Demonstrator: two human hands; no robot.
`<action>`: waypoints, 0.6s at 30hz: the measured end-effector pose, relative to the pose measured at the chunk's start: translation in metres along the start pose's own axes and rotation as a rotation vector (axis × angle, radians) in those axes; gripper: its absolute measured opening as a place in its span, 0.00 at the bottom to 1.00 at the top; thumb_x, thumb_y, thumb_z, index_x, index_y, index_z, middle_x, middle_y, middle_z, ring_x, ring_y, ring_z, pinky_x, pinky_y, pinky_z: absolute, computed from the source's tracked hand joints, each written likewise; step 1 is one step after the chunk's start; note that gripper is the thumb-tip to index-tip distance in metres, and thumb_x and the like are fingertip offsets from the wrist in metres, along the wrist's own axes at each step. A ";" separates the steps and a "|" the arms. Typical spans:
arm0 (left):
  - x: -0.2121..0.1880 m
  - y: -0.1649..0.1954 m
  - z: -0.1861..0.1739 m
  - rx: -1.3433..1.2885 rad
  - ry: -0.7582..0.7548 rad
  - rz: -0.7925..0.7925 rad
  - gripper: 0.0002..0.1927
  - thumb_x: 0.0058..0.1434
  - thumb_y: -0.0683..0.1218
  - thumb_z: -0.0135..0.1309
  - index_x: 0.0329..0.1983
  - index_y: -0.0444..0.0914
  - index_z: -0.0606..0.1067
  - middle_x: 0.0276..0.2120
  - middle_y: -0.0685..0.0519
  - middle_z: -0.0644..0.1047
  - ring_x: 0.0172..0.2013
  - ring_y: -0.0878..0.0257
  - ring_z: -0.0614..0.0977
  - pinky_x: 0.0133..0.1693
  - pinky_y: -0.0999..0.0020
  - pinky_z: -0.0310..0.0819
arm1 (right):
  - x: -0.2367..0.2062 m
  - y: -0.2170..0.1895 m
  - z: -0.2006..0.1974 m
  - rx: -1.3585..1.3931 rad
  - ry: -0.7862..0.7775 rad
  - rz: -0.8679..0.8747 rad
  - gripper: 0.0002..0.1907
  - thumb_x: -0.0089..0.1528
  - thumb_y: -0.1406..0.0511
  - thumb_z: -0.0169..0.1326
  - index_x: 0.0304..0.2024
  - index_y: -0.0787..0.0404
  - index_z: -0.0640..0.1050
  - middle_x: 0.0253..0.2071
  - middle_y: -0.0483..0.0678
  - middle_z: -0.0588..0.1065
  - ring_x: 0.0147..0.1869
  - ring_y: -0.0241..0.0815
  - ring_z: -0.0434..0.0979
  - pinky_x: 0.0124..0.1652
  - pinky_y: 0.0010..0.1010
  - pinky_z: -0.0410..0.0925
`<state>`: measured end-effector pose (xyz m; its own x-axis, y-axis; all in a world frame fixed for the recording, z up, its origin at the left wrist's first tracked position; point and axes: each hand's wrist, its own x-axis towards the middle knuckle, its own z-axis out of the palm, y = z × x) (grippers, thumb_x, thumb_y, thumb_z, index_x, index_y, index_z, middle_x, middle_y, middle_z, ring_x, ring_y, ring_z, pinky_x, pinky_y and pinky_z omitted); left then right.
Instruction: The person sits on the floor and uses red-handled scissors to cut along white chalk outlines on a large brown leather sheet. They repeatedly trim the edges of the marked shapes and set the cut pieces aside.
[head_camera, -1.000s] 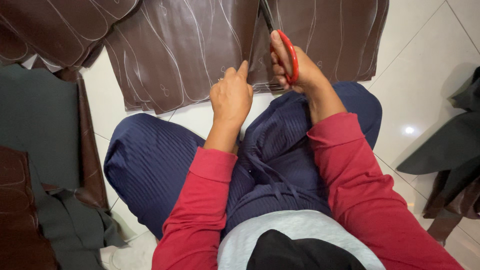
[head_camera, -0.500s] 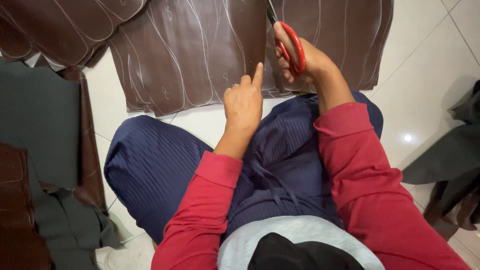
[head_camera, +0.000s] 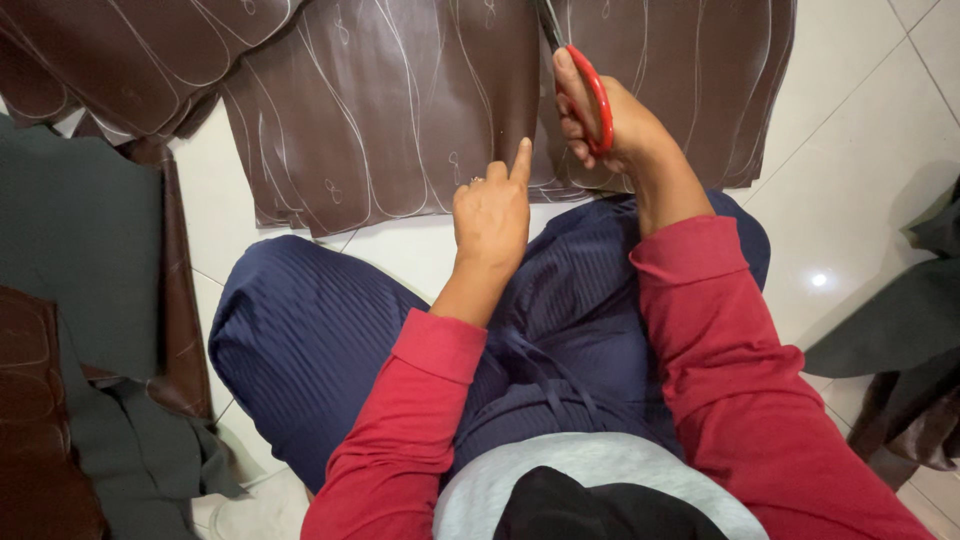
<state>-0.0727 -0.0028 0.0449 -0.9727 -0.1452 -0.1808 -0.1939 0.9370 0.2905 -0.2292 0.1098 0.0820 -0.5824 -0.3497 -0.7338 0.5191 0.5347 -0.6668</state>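
Glossy white tile floor (head_camera: 860, 150) with thin grout lines, a small bright light glare (head_camera: 819, 280) at right. Dark grey fabric pile (head_camera: 80, 260) and brown leather scraps (head_camera: 40, 420) at left; more dark material heaped (head_camera: 910, 380) at right edge.

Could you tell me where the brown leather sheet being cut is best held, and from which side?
Probably at the near edge of the brown leather sheet, just left of the cut line, coming from the person's side. It lies flat on the floor, the left hand already rests there, and the red-handled scissors occupy the right.
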 end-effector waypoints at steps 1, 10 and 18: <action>0.000 0.000 0.001 0.004 -0.004 -0.001 0.32 0.61 0.42 0.51 0.71 0.47 0.67 0.34 0.53 0.77 0.32 0.57 0.83 0.37 0.60 0.77 | 0.000 0.000 0.000 -0.003 0.002 0.008 0.35 0.64 0.33 0.41 0.29 0.56 0.66 0.17 0.39 0.60 0.15 0.33 0.61 0.16 0.27 0.58; -0.002 0.007 0.020 0.043 0.034 0.028 0.30 0.61 0.43 0.51 0.70 0.48 0.69 0.33 0.54 0.76 0.30 0.58 0.83 0.35 0.60 0.75 | 0.013 -0.015 -0.002 0.070 -0.078 0.024 0.32 0.63 0.34 0.41 0.29 0.54 0.67 0.16 0.40 0.62 0.14 0.36 0.63 0.17 0.29 0.64; 0.008 0.008 0.024 -0.018 0.008 0.038 0.31 0.59 0.42 0.53 0.69 0.47 0.71 0.32 0.52 0.77 0.30 0.56 0.82 0.34 0.59 0.75 | 0.020 -0.018 -0.013 -0.058 -0.032 -0.007 0.34 0.65 0.35 0.39 0.28 0.55 0.66 0.17 0.40 0.62 0.14 0.34 0.63 0.15 0.28 0.60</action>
<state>-0.0787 0.0115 0.0235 -0.9804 -0.1127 -0.1618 -0.1594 0.9358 0.3143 -0.2583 0.1036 0.0809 -0.5651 -0.3774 -0.7337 0.4774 0.5757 -0.6638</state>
